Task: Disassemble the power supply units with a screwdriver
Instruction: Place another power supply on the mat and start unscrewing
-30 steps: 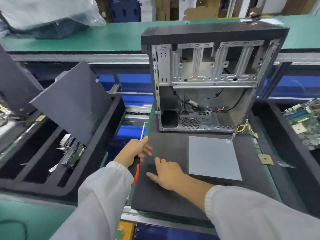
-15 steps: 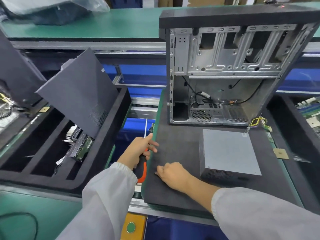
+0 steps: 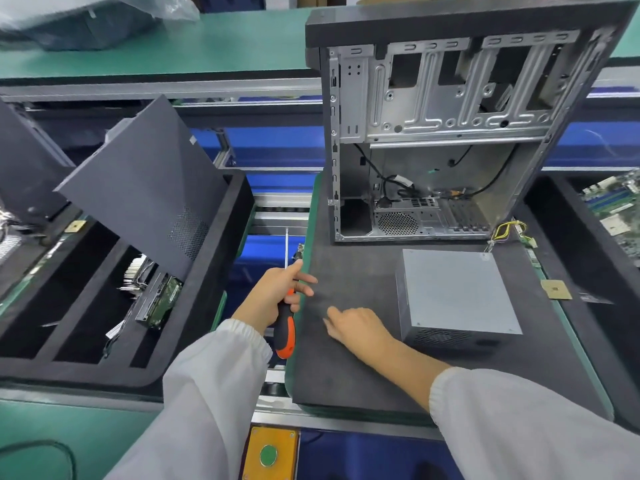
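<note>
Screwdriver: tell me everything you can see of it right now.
The screwdriver has a black and orange handle, rubbery-looking, and a thin bare metal shaft pointing away from the person. The left hand grips the handle's upper part; the orange butt sticks out below the fist. It sits over the gap beside the dark foam mat, its tip touching nothing visible.

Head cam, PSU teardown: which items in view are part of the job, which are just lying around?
In the job:
- power supply unit on the dark mat
- screwdriver, held in the left hand
- right hand, resting on the mat

Lying about:
- open PC case
- side panel leaning in the foam tray
- hard drive in that tray
- circuit boards, far right
</note>
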A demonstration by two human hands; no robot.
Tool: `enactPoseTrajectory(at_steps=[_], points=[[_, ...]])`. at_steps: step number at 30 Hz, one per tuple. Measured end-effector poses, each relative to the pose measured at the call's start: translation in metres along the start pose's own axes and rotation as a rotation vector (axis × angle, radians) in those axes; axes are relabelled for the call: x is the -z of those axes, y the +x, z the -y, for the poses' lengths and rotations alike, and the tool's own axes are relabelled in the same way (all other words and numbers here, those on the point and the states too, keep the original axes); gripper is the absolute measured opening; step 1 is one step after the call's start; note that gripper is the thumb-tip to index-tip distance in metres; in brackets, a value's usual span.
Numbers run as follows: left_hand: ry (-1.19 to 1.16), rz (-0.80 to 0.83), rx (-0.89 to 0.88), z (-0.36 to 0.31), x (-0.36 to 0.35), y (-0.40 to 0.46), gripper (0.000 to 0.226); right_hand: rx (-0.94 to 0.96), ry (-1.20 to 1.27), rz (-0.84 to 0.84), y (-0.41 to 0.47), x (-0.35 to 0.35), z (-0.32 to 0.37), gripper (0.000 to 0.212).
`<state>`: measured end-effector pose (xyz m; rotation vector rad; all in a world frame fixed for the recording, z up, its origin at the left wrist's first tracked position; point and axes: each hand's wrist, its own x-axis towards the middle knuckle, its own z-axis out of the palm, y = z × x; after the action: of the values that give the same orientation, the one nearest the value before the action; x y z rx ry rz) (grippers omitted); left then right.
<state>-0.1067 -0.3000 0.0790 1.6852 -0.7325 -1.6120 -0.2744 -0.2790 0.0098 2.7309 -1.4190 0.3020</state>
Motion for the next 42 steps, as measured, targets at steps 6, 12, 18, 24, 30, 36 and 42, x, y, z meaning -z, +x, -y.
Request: enactPoseTrajectory(at_steps=[6, 12, 18, 24, 30, 36, 42], points=[[0.021, 0.009, 0.031, 0.009, 0.0, 0.003, 0.048, -0.901, 1.618, -0.044, 0.01, 0.007, -0.013, 0.039], [0.065, 0.037, 0.054, 0.017, -0.002, 0.005, 0.048, -0.933, 2.331, 0.307, 0.01, 0.009, -0.015, 0.032], [0.078, 0.029, 0.059, 0.018, -0.004, 0.008, 0.048, -0.898, 2.24, 0.393, 0.013, 0.009, -0.019, 0.037], [0.106, 0.033, 0.065, 0.019, -0.006, 0.012, 0.047, -0.806, 2.155, 0.374, 0.007, 0.012, -0.02, 0.042], [0.09, 0.045, 0.05, 0.016, -0.008, 0.013, 0.047, -0.405, 0.382, 0.363, 0.0, 0.026, -0.015, 0.057], [0.103, 0.06, 0.014, 0.009, -0.017, 0.011, 0.045, 0.146, -0.172, 0.444, -0.017, 0.009, 0.008, 0.037], [0.077, 0.056, -0.007, -0.002, -0.036, 0.002, 0.043, 0.088, -0.196, 0.425, -0.028, 0.019, 0.014, 0.02]])
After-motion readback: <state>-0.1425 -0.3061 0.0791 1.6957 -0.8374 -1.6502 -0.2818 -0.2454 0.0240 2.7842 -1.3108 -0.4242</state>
